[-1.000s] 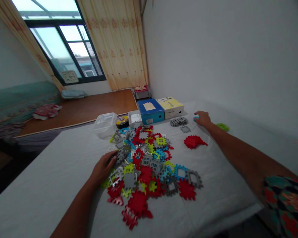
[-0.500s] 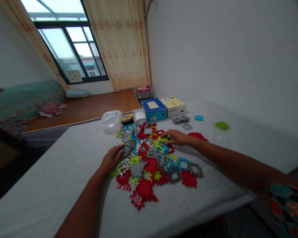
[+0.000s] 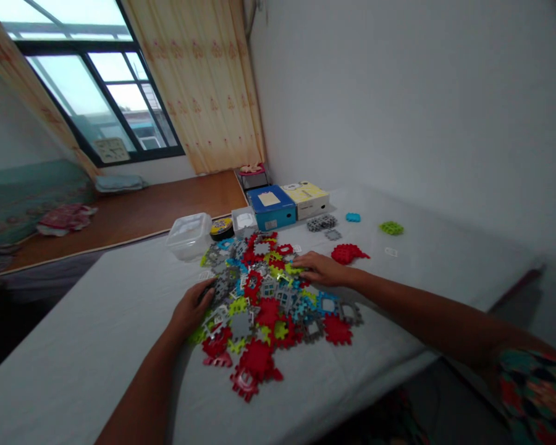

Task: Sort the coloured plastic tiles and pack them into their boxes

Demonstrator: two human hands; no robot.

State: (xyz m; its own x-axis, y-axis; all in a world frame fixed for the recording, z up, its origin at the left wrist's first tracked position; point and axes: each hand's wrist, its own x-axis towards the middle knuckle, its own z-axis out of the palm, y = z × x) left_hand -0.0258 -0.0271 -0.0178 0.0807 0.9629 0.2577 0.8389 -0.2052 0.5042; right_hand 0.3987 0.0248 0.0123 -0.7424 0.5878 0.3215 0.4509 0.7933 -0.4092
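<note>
A heap of interlocking plastic tiles in red, grey, blue and yellow-green lies on a white sheet. My left hand rests at the heap's left edge, its fingers curled down over grey tiles; what they hold is hidden. My right hand lies flat on the heap's far right side, fingers stretched toward a yellow-green tile. Beyond it sit small separate groups: red tiles, grey tiles, a blue tile and a green tile.
Behind the heap stand a clear plastic tub, a round black-and-yellow tin, a small white box, a blue box and a yellow box. The sheet's edge drops off at the near right. A white wall runs along the right.
My right hand has come back from the far blue tile to the heap and now lies on it. The left hand has stayed at the heap's left edge. The view shifted slightly.
</note>
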